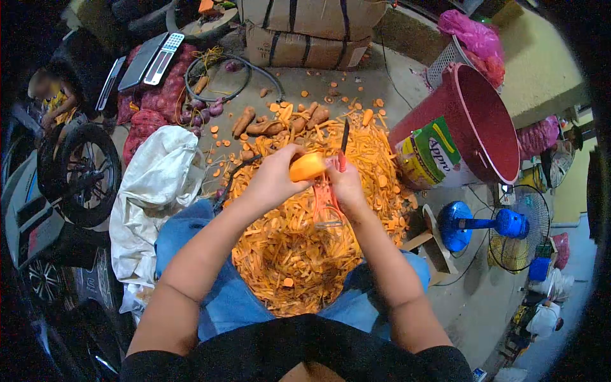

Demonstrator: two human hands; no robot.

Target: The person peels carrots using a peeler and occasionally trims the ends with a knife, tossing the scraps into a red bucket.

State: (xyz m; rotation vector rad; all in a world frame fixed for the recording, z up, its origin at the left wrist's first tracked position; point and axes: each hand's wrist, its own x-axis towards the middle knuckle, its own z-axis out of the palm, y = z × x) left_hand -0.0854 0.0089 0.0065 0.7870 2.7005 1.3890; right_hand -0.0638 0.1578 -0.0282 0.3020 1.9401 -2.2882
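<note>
My left hand is closed around a thick, peeled orange carrot. Against the carrot's right end, my right hand grips a red peeler, its U-shaped head pointing down toward me. A knife with a dark blade and red handle sticks up from the same hand. Below both hands spreads a large heap of orange peelings, lying between my knees, with some round slices in it. Several unpeeled, brownish carrots rest on the heap's far edge.
A big red bucket leans at the right, near a blue fan. Left are a white sack, red net bags of onions and a motorcycle wheel. Strapped cardboard boxes stand behind. A person sits far left.
</note>
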